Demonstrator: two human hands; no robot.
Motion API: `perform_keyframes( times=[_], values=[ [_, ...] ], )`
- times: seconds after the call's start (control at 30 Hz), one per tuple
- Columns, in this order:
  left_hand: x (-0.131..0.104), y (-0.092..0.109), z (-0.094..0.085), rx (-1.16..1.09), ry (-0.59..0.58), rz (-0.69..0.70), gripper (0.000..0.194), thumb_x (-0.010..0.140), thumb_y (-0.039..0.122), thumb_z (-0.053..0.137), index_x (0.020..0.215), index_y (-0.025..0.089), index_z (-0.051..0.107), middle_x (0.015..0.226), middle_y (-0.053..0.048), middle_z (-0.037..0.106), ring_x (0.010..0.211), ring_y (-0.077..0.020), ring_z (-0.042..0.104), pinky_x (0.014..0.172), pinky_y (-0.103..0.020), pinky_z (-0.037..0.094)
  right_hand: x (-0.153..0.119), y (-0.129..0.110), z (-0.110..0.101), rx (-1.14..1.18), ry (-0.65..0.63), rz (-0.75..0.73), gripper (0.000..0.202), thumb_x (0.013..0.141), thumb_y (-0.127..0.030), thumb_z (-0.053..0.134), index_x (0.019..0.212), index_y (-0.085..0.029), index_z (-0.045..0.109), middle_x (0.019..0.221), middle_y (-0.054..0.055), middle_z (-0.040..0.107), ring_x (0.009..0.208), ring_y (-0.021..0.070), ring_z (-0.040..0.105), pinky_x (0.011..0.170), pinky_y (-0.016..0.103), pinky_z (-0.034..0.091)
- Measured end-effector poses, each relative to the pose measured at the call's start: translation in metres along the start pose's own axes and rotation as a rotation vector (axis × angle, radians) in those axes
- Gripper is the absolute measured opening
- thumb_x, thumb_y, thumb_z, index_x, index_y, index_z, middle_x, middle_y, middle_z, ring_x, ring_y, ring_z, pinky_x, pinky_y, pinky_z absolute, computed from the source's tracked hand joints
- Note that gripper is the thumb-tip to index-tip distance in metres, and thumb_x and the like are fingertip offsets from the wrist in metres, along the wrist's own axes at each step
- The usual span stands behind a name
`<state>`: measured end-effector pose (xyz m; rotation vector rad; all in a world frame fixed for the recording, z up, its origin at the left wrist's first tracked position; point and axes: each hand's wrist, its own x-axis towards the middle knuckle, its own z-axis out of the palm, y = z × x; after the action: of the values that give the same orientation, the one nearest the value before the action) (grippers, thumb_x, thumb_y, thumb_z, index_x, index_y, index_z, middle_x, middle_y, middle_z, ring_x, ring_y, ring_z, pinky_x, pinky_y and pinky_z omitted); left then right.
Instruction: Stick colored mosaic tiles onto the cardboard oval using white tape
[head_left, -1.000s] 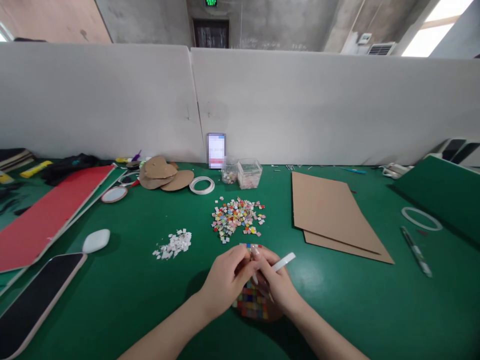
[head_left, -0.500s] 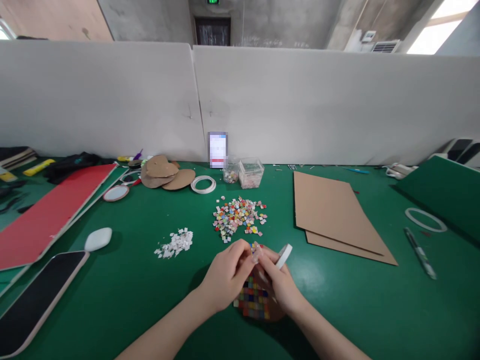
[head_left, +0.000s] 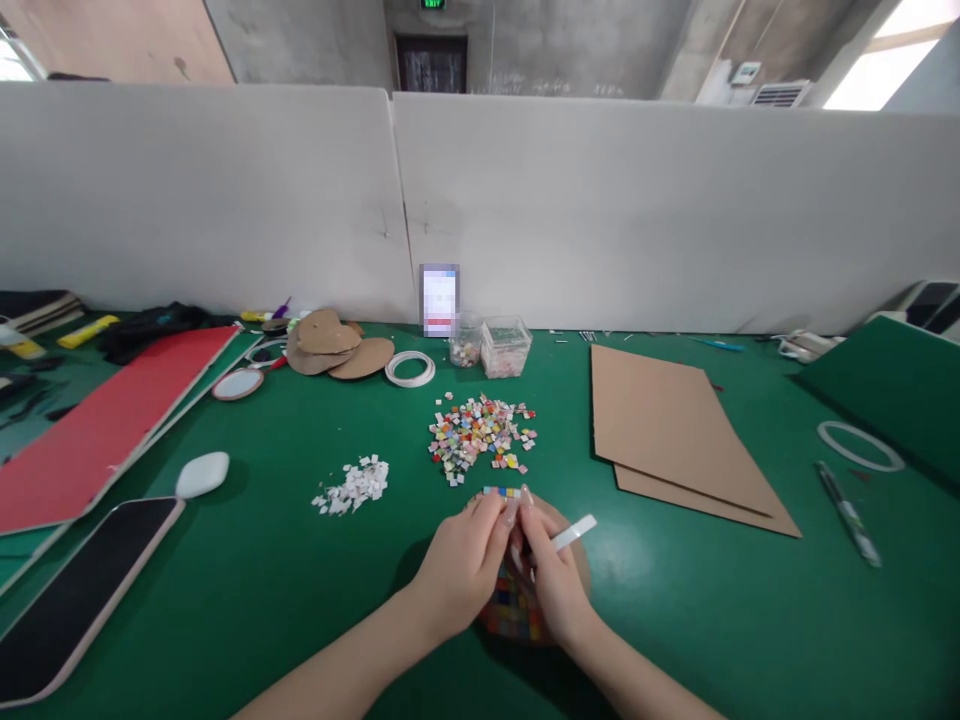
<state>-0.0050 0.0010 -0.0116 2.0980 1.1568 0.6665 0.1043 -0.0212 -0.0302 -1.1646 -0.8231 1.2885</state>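
A round cardboard disc [head_left: 581, 560], partly covered with rows of small coloured mosaic tiles [head_left: 514, 605], is beneath my hands near the table's front. My left hand [head_left: 459, 568] is closed over the disc's left side, fingertips pinched; whatever they hold is hidden. My right hand [head_left: 559, 590] is closed around a slim white tool [head_left: 576, 532], whose flat end sticks out to the right. Fingertips of both hands meet above the tiles. Just beyond the disc lies a loose heap of coloured tiles [head_left: 480, 432], and to the left a pile of white paper bits [head_left: 356, 485].
Clear plastic boxes [head_left: 505, 348] and a lit phone [head_left: 439, 300] stand by the white partition [head_left: 600, 220]. Cardboard sheets [head_left: 675, 430] and a pen [head_left: 847, 515] lie right. Left are cardboard rounds [head_left: 364, 358], a tape roll [head_left: 410, 369], a mirror [head_left: 238, 384] and a dark phone-like slab [head_left: 82, 600].
Both hands have shifted slightly, and more of the disc's far edge and right side shows. The white tool has tipped flatter toward the right. The view has moved slightly.
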Motion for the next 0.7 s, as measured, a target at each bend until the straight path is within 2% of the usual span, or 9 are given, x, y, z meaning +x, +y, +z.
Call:
perform_keyframes(
  times=[0.07, 0.1, 0.17, 0.23, 0.43, 0.63, 0.7],
  values=[
    [0.0, -0.001, 0.002, -0.036, 0.018, -0.043, 0.026, 0.092, 0.027, 0.023, 0.074, 0.02, 0.039, 0.067, -0.001, 0.05, 0.06, -0.0132, 0.049, 0.054, -0.023, 0.035, -0.001, 0.0, -0.002, -0.084, -0.005, -0.063, 0.04, 0.077, -0.056, 0.053, 0.066, -0.019, 0.063, 0.059, 0.002, 0.061, 0.064, 0.0175, 0.06, 0.06, 0.026, 0.05],
    [0.0, -0.002, 0.003, -0.043, 0.024, -0.057, 0.026, 0.092, 0.027, 0.023, 0.074, 0.02, 0.04, 0.067, -0.001, 0.051, 0.06, -0.0134, 0.05, 0.055, -0.023, 0.036, -0.001, 0.001, -0.003, -0.135, -0.014, -0.101, 0.037, 0.077, -0.054, 0.053, 0.076, -0.019, 0.066, 0.071, 0.005, 0.067, 0.078, 0.0207, 0.063, 0.07, 0.029, 0.051],
    [0.0, -0.003, 0.004, -0.032, 0.03, -0.07, 0.026, 0.092, 0.028, 0.023, 0.074, 0.02, 0.041, 0.067, -0.002, 0.053, 0.06, -0.0141, 0.052, 0.055, -0.024, 0.038, -0.001, 0.004, -0.005, -0.23, -0.036, -0.177, 0.038, 0.08, -0.052, 0.051, 0.094, -0.02, 0.068, 0.095, 0.008, 0.069, 0.099, 0.0244, 0.059, 0.085, 0.034, 0.048],
    [-0.001, -0.004, 0.005, 0.001, 0.032, -0.067, 0.027, 0.091, 0.028, 0.023, 0.074, 0.02, 0.042, 0.066, -0.003, 0.054, 0.06, -0.0148, 0.053, 0.055, -0.024, 0.038, -0.002, 0.008, -0.007, -0.298, -0.055, -0.216, 0.039, 0.084, -0.05, 0.046, 0.102, -0.021, 0.067, 0.105, 0.009, 0.067, 0.106, 0.0256, 0.057, 0.09, 0.036, 0.046],
    [0.0, -0.006, 0.003, 0.038, 0.038, -0.043, 0.027, 0.09, 0.026, 0.024, 0.076, 0.018, 0.046, 0.068, -0.006, 0.06, 0.061, -0.0168, 0.057, 0.055, -0.025, 0.038, -0.003, 0.024, -0.012, -0.43, -0.034, -0.365, 0.037, 0.087, -0.043, 0.045, 0.108, -0.021, 0.065, 0.107, 0.01, 0.067, 0.101, 0.0258, 0.06, 0.086, 0.036, 0.05],
    [0.001, 0.0, 0.0, -0.153, 0.017, -0.115, 0.032, 0.092, 0.03, 0.024, 0.075, 0.018, 0.048, 0.071, -0.005, 0.06, 0.065, -0.0159, 0.057, 0.059, -0.024, 0.04, -0.002, 0.017, -0.012, -0.435, -0.082, -0.43, 0.034, 0.087, -0.042, 0.045, 0.107, -0.023, 0.066, 0.107, 0.008, 0.067, 0.095, 0.0238, 0.064, 0.079, 0.032, 0.053],
    [0.0, 0.002, 0.0, -0.213, 0.031, -0.12, 0.034, 0.093, 0.032, 0.022, 0.076, 0.018, 0.048, 0.073, -0.005, 0.06, 0.068, -0.0156, 0.056, 0.061, -0.024, 0.04, -0.001, 0.013, -0.011, -0.41, -0.02, -0.412, 0.036, 0.084, -0.047, 0.048, 0.102, -0.023, 0.068, 0.104, 0.008, 0.068, 0.093, 0.025, 0.065, 0.079, 0.033, 0.054]
  ],
)
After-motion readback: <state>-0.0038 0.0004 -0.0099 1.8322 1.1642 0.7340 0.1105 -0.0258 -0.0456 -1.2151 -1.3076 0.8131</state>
